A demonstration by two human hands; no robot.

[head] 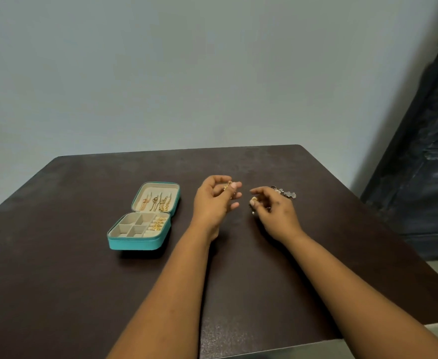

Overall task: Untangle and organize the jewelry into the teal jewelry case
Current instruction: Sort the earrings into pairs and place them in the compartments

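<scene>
The teal jewelry case (135,242) lies open on the dark table, left of my hands. Gold necklaces (158,202) hang in its lid and gold rings (158,224) sit in the roll slots at the right of its base; the square compartments look bare. My left hand (216,200) pinches a small gold piece (227,186) between thumb and fingers. My right hand (274,211) pinches another small gold piece (254,199) at its fingertips. Both hands hover just above the table, a short gap between them. A silver jewelry cluster (286,193) lies behind my right hand.
The dark brown table (83,281) reaches the pale wall at the back; its right edge runs diagonally near my right forearm. A dark door (425,151) with a metal handle stands at the far right.
</scene>
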